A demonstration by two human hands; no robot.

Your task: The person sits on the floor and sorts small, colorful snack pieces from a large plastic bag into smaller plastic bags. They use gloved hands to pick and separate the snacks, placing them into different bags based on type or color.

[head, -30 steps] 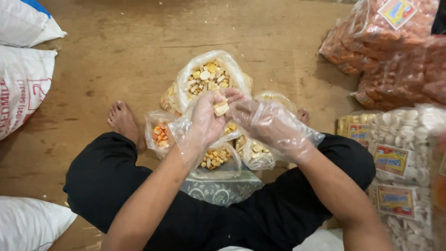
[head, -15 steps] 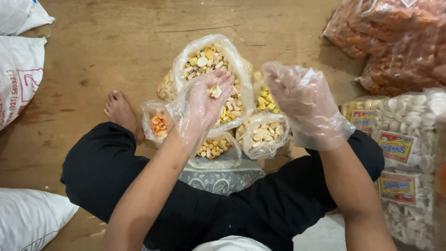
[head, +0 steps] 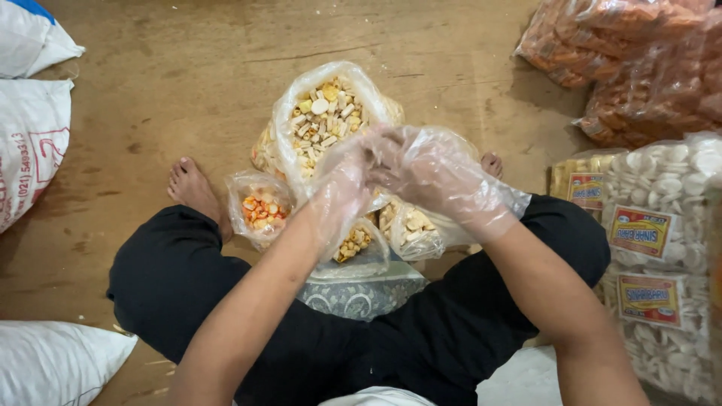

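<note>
A worn brown floor (head: pixel 188 83) fills the view, with the person sitting cross-legged on it in black trousers, one bare foot (head: pixel 192 188) out to the left. Just ahead of the legs stands a cluster of open clear plastic bags of small snack pieces: a large bag of mixed pale and yellow crackers (head: pixel 323 113) at the far side, a small bag of orange pieces (head: pixel 259 207) to its left near the foot, a small bag of yellowish pieces (head: pixel 353 244) nearest the lap, and a bag of pale pieces (head: pixel 412 229) just right of it. Both hands wear loose clear plastic gloves and meet above the middle of this cluster, in front of the near edge of the large bag. The left hand (head: pixel 342 188) is raised with its fingers curled toward the right hand (head: pixel 429 173), whose fingers bend down to touch them; the left grip seems to be pinched around something, though the crinkled gloves hide what, if anything, lies between the fingers, and I cannot tell how tightly either grip is pressed together. A patterned grey cloth (head: pixel 361 293) lies under the near bags. White sacks (head: pixel 34 120) sit at the left edge, sealed packs of orange crackers (head: pixel 624 68) at the upper right, and packs of white round crackers (head: pixel 662 248) along the right side.
</note>
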